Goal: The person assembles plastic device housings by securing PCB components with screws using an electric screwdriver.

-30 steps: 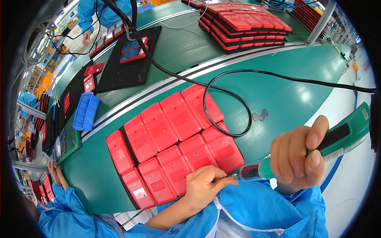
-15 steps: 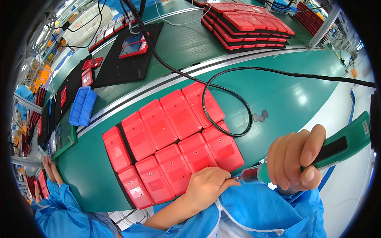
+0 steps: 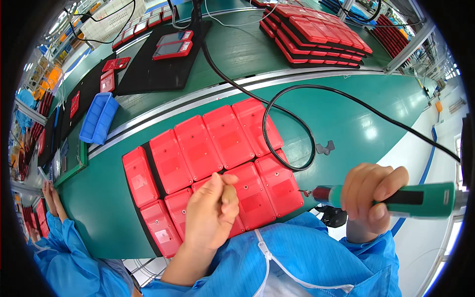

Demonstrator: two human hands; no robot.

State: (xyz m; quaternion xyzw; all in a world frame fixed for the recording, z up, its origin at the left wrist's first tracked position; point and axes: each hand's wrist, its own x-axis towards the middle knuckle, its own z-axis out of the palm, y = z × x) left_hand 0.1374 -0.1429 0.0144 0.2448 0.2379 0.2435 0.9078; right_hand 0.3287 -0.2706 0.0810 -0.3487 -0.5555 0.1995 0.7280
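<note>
My right hand [image 3: 371, 195] is wrapped round a green electric screwdriver [image 3: 428, 199] with a dark panel and a red collar. Its thin bit points left, beside the right edge of the near-right red device housing [image 3: 278, 190]; whether it touches cannot be made out. My left hand [image 3: 212, 213] is raised over the near row of housings, fingers curled in and thumb up. Anything in those fingers is hidden. Several red housings [image 3: 198, 147] lie back-up in two rows on a black mat [image 3: 154, 173], with small screw holes showing.
A black cable [image 3: 346, 92] loops over the far-right housings. Beside it lies a small grey piece [image 3: 325, 147]. At left stands a blue bin [image 3: 99, 119]. Stacked red housings [image 3: 316, 37] and a black mat with devices [image 3: 163, 74] lie beyond the metal rail. Another person's hands [image 3: 53, 200] are far left.
My left hand has left the screwdriver's tip and moved left over the housings. The screwdriver has risen slightly in view and levelled out, its bit now beside the near-right housing.
</note>
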